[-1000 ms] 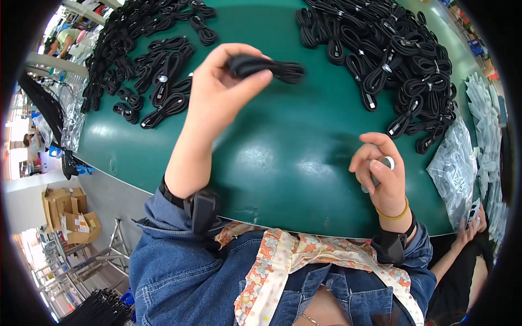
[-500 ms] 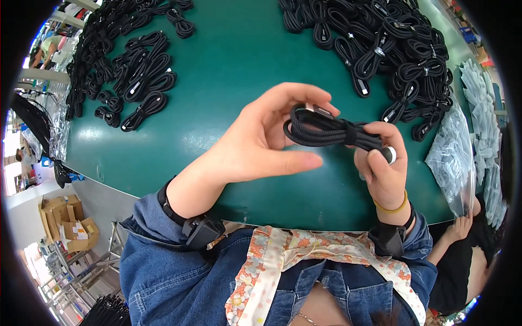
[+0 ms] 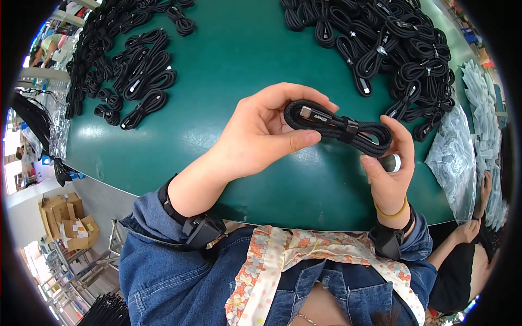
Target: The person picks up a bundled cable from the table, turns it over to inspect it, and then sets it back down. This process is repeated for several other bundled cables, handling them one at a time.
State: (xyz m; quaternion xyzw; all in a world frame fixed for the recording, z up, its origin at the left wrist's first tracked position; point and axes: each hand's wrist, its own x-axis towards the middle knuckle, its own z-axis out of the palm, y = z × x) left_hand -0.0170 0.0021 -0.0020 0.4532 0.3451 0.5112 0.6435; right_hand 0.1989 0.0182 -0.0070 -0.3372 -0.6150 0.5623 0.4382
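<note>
A coiled black braided cable (image 3: 348, 129), bound at its middle with a black strap, is held over the green table. Its metal plug faces up at the left end. My left hand (image 3: 255, 127) pinches that end between thumb and fingers. At the cable's other end is my right hand (image 3: 396, 174), thumb and forefinger parted around it; whether they touch it I cannot tell. A small dark cylinder with a white end (image 3: 391, 163) is tucked in the right hand's grasp, partly hidden by the thumb.
Coiled black cables (image 3: 147, 70) lie at the far left of the green table (image 3: 234, 60). A bigger heap (image 3: 391, 49) covers the far right. Clear plastic bags (image 3: 451, 157) line the right edge, where another person's hand (image 3: 466, 231) shows. Cardboard boxes (image 3: 68, 220) stand lower left.
The coiled cable has turned so its plug and flat face show upward. My left thumb has closed onto it, and my right fingers have loosened and spread. The other person's hands moved.
</note>
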